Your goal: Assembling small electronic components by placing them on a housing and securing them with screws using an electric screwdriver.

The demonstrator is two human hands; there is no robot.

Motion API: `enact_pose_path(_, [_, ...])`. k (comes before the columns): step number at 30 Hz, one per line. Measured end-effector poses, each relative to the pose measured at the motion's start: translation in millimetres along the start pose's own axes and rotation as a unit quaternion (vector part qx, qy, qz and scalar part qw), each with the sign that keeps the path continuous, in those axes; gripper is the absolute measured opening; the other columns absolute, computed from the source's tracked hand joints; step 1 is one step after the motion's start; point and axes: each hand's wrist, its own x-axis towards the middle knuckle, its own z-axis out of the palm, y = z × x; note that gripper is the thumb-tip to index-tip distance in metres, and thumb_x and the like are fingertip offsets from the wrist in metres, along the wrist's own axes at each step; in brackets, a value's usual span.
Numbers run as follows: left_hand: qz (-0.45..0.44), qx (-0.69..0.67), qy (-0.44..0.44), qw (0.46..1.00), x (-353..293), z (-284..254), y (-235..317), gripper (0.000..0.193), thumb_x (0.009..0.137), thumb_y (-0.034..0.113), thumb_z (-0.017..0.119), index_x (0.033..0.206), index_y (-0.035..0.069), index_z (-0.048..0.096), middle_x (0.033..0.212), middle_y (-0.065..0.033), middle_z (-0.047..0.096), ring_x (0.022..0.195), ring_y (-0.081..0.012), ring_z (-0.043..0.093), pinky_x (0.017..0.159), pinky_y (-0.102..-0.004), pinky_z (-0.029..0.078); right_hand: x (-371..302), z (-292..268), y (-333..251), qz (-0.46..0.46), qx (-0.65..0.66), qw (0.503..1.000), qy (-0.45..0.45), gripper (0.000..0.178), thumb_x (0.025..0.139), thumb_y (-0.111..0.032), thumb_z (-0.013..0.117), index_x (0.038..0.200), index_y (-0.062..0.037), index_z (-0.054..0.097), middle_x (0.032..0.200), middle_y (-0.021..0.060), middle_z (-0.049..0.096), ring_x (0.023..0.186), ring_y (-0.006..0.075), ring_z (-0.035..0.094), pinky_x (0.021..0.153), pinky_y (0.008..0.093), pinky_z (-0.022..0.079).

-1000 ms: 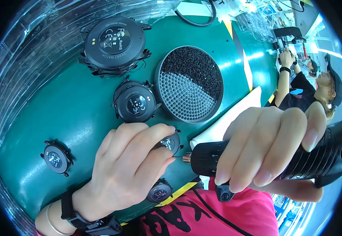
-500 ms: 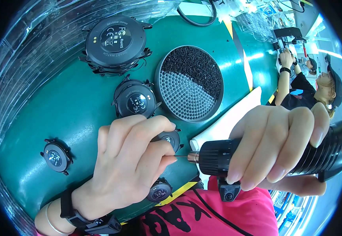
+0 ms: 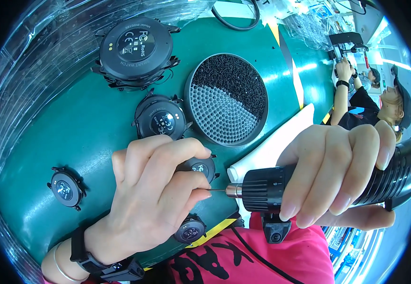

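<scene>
My right hand (image 3: 338, 175) wraps round a black electric screwdriver (image 3: 264, 189), held level with its thin bit (image 3: 218, 190) pointing left. My left hand (image 3: 155, 194) is closed in a pinch, thumb and forefinger meeting at the bit's tip. Anything small between those fingertips is hidden. Just behind the left fingers lies a round black smartwatch body (image 3: 201, 166), back up and partly covered. A second watch body (image 3: 190, 230) sits below the left hand, near the table edge. Beyond the hands stands a round grey tray (image 3: 219, 130) of small holes, partly covered with tiny black screws (image 3: 231, 71).
A stack of watch bodies (image 3: 137, 52) rises at the far left, with another watch body (image 3: 162, 118) before it and one (image 3: 66, 188) farther left. Clear plastic sheeting (image 3: 30, 71) borders the left. White paper (image 3: 276, 142) lies right of the tray. A co-worker (image 3: 371, 102) is at right.
Both hands stay nearly in place. My left hand has shifted slightly left and the screwdriver slightly right, so a little more of the bit shows between them.
</scene>
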Motion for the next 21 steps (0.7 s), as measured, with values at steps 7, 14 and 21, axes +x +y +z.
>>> enact_pose_path(7, [0.002,0.017,0.000,1.000,1,-1,1,0.023,0.068,0.016,0.079,0.086,0.012,0.066,0.122,-0.0074,0.058,0.103,-0.0306,0.049,0.089,-0.0414,0.034,-3,-14,-6,0.003,-0.014,0.999,-0.051,0.053,0.091,-0.039,0.068,0.105,-0.0002,0.035,0.078,0.0126,0.060,0.047,0.0186,0.064,0.037,0.0248,0.056])
enact_pose_path(14, [0.000,0.021,0.006,1.000,-1,0,-2,0.028,0.067,0.022,0.082,0.089,0.011,0.068,0.128,-0.0102,0.056,0.106,-0.0307,0.048,0.090,-0.0405,0.035,-4,0,21,-0.051,0.034,0.997,-0.041,0.056,0.091,-0.043,0.069,0.106,-0.0006,0.035,0.082,0.0125,0.061,0.049,0.0195,0.065,0.039,0.0241,0.056])
enact_pose_path(21, [-0.050,0.106,-0.009,0.993,1,-7,8,0.040,0.068,0.030,0.083,0.100,0.009,0.070,0.133,-0.0122,0.053,0.111,-0.0315,0.047,0.092,-0.0408,0.034,20,-15,40,-0.046,0.021,0.997,-0.060,0.059,0.090,-0.046,0.069,0.108,-0.0003,0.036,0.082,0.0124,0.060,0.049,0.0194,0.065,0.040,0.0252,0.056])
